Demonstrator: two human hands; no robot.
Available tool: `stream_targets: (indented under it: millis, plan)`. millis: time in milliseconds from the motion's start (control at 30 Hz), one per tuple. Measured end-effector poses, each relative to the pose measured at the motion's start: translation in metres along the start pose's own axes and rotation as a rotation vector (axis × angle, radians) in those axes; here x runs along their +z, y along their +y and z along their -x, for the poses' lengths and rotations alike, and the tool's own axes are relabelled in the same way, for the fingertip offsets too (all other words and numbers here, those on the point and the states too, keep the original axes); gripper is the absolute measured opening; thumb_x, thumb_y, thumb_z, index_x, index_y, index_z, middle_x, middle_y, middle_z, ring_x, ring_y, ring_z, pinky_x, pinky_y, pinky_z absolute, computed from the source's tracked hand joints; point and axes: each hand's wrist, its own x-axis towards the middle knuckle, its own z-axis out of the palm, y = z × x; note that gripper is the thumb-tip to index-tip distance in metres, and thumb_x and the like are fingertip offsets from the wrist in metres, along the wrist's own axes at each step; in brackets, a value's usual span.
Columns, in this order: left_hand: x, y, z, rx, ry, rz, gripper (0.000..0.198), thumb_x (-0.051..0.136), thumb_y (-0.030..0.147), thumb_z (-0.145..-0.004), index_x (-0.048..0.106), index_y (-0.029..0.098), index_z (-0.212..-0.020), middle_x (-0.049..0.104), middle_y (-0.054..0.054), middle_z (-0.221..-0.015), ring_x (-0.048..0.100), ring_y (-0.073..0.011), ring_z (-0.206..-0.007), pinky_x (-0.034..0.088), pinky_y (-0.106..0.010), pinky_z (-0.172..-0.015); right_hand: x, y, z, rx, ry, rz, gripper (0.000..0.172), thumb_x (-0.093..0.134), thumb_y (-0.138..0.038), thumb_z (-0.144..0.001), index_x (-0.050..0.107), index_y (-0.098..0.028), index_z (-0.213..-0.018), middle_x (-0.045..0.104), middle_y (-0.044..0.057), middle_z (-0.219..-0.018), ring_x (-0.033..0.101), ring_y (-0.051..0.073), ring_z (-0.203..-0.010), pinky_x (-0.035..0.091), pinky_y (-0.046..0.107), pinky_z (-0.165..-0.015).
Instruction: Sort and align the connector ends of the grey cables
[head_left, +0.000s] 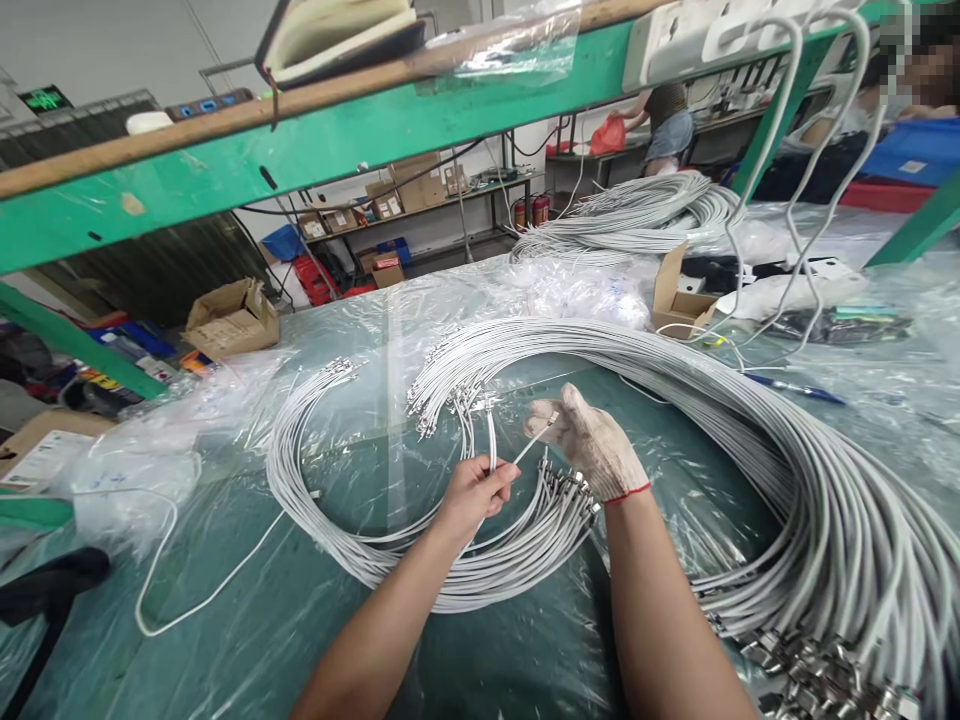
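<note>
My bare left hand (pixel 480 495) pinches a few thin white cables (pixel 492 435) between thumb and fingers. One of them slants up to my right hand (pixel 592 445), which wears a pale knitted glove with a red cuff. The gloved fingers close around that cable near its metal end. Beneath both hands lies a smaller loop of white cables (pixel 322 520), with metal connectors (pixel 574 495) bunched just under the glove. A much thicker bundle of white cables (pixel 697 400) curves around to the right, its larger metal fittings (pixel 817 670) at the lower right.
Clear plastic sheeting covers the green table (pixel 217 560). A green shelf beam (pixel 450 110) crosses above, carrying an open notebook (pixel 341 40) and a power strip (pixel 697 40). Behind lie another cable coil (pixel 637 215), an open carton (pixel 679 295) and a blue pen (pixel 799 388). People are in the background.
</note>
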Motion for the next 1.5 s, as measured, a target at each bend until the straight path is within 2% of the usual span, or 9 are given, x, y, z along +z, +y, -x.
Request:
stream_targets:
  millis: [267, 400, 567, 700, 833, 967, 1233, 1367, 1500]
  plan:
    - [0.001, 0.001, 0.001, -0.022, -0.020, 0.003, 0.044, 0.081, 0.049, -0.063, 0.062, 0.012, -0.076, 0.048, 0.005, -0.051, 0.027, -0.0014, -0.040, 0.012, -0.021, -0.043, -0.001, -0.012, 0.008, -0.171, -0.076, 0.147, 0.041, 0.071, -0.058, -0.073, 0.075, -0.020, -0.087, 0.076, 0.009, -0.092, 0.072, 0.026, -0.083, 0.057, 0.038, -0.080]
    - [0.001, 0.002, 0.002, -0.035, -0.031, -0.018, 0.046, 0.080, 0.052, -0.063, 0.063, 0.012, -0.076, 0.048, 0.005, -0.051, 0.027, -0.0017, -0.040, 0.012, -0.021, -0.043, -0.004, -0.019, 0.011, -0.245, -0.107, 0.387, 0.039, 0.070, -0.055, -0.076, 0.076, -0.018, -0.082, 0.076, 0.009, -0.084, 0.070, 0.024, -0.082, 0.054, 0.035, -0.081]
    - [0.004, 0.001, 0.002, -0.017, -0.038, -0.018, 0.051, 0.079, 0.057, -0.063, 0.064, 0.011, -0.077, 0.048, 0.004, -0.051, 0.028, -0.0020, -0.041, 0.013, -0.021, -0.043, 0.007, -0.007, 0.006, -0.343, 0.076, 0.429, 0.037, 0.067, -0.053, -0.079, 0.076, -0.017, -0.078, 0.076, 0.007, -0.081, 0.069, 0.023, -0.083, 0.052, 0.034, -0.082]
    - [0.006, -0.002, 0.001, 0.023, -0.010, -0.007, 0.051, 0.078, 0.058, -0.065, 0.065, 0.011, -0.080, 0.049, 0.004, -0.052, 0.028, -0.0015, -0.041, 0.013, -0.020, -0.042, 0.018, -0.001, 0.004, -0.320, 0.259, 0.446, 0.039, 0.068, -0.055, -0.078, 0.075, -0.016, -0.074, 0.076, 0.009, -0.081, 0.070, 0.026, -0.085, 0.053, 0.036, -0.084]
    - [0.003, -0.002, 0.001, 0.081, 0.057, -0.014, 0.046, 0.078, 0.054, -0.067, 0.062, 0.013, -0.079, 0.053, 0.004, -0.054, 0.031, -0.0016, -0.039, 0.017, -0.020, -0.042, 0.015, -0.003, 0.003, -0.226, 0.139, 0.258, 0.046, 0.069, -0.060, -0.076, 0.075, -0.015, -0.085, 0.076, 0.012, -0.089, 0.072, 0.027, -0.084, 0.056, 0.038, -0.081]
    - [-0.001, 0.001, 0.000, 0.078, 0.010, -0.062, 0.045, 0.072, 0.056, -0.073, 0.065, 0.012, -0.081, 0.059, -0.001, -0.057, 0.038, -0.0043, -0.040, 0.023, -0.021, -0.042, 0.007, -0.002, 0.000, -0.158, 0.113, 0.137, 0.054, 0.059, -0.068, -0.081, 0.074, -0.018, -0.092, 0.076, 0.014, -0.098, 0.073, 0.029, -0.089, 0.058, 0.038, -0.081]
    - [-0.002, 0.004, -0.001, 0.085, -0.008, -0.042, 0.047, 0.070, 0.057, -0.075, 0.067, 0.012, -0.084, 0.058, -0.001, -0.055, 0.035, -0.0042, -0.041, 0.019, -0.021, -0.042, 0.009, 0.003, -0.002, -0.177, 0.241, 0.137, 0.051, 0.059, -0.066, -0.082, 0.072, -0.018, -0.090, 0.075, 0.016, -0.101, 0.073, 0.028, -0.090, 0.059, 0.038, -0.079]
    - [-0.002, 0.002, -0.001, 0.090, -0.018, -0.040, 0.046, 0.071, 0.056, -0.075, 0.067, 0.012, -0.084, 0.058, -0.001, -0.055, 0.034, -0.0039, -0.041, 0.019, -0.021, -0.042, 0.011, 0.000, 0.000, -0.164, 0.166, 0.089, 0.049, 0.060, -0.065, -0.082, 0.074, -0.018, -0.088, 0.076, 0.015, -0.098, 0.073, 0.027, -0.085, 0.058, 0.037, -0.077]
    - [-0.001, -0.002, -0.001, 0.086, -0.022, -0.044, 0.046, 0.071, 0.056, -0.075, 0.066, 0.012, -0.083, 0.057, 0.000, -0.055, 0.033, -0.0036, -0.041, 0.018, -0.021, -0.042, 0.009, -0.002, 0.001, -0.143, 0.133, 0.210, 0.045, 0.067, -0.062, -0.078, 0.074, -0.018, -0.081, 0.076, 0.011, -0.084, 0.071, 0.025, -0.074, 0.056, 0.034, -0.073]
